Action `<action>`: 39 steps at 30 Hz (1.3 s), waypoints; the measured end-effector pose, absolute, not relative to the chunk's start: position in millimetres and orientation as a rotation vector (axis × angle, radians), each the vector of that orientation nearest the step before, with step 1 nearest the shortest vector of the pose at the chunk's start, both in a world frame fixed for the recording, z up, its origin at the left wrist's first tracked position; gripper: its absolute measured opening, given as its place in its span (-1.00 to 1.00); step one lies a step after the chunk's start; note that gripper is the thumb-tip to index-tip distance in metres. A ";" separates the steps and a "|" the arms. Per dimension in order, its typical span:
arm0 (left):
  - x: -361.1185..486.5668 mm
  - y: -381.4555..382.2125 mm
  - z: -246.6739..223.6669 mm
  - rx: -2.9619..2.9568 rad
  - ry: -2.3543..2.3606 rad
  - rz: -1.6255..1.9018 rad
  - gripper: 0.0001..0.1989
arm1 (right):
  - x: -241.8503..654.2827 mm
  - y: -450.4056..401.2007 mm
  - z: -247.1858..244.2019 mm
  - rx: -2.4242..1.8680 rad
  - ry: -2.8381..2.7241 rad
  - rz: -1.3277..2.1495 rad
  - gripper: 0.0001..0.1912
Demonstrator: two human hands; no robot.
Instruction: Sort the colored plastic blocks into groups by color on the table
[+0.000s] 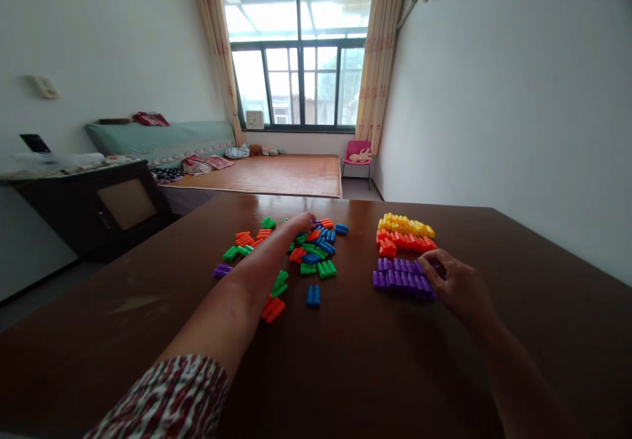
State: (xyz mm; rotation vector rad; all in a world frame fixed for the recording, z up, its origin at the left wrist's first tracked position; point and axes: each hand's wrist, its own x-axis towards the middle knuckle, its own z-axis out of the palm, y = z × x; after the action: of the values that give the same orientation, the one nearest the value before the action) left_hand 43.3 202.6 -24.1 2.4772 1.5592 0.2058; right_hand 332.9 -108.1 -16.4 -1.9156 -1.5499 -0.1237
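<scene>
My left hand (302,222) reaches across to the far side of a loose pile of small ribbed plastic pieces. Its fingers, partly hidden by the hand, bend down onto a purple piece (316,224). Green pieces (326,269), blue pieces (313,296) and orange pieces (273,309) lie scattered around that arm. To the right, my right hand (451,284) has thumb and forefinger closed at the right end of the purple rows (402,278). Behind those rows, an orange row (405,240) and a yellow row (405,224) lie side by side.
Everything lies on a dark brown glossy table (355,373), whose far edge runs before a low bed (291,172). A pink chair (357,153) stands by the right wall. A dark cabinet (83,195) is at the left.
</scene>
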 end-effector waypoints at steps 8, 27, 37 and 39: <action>34.1 182.3 -15.4 2.526 1.599 0.245 -0.56 | 332.7 -108.0 -17.5 -1.921 -1.574 -0.099 -0.70; 138.7 -14.2 -30.4 2.393 0.681 0.867 -0.56 | 315.6 -89.6 -31.3 -1.299 -1.518 0.535 -0.58; 137.1 2.7 -49.5 2.238 0.800 0.858 -0.41 | 363.9 -92.3 -35.7 -1.603 -1.302 0.403 -0.70; 138.3 3.5 -49.4 2.303 0.821 0.782 -0.43 | 375.8 -93.1 -40.7 -1.788 -1.253 0.292 -0.76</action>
State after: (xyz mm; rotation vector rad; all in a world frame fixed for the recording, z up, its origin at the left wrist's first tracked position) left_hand 138.3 3.5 -49.4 2.3032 0.8213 0.7817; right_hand 375.8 -93.1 -40.7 -1.7882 -1.2527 0.2920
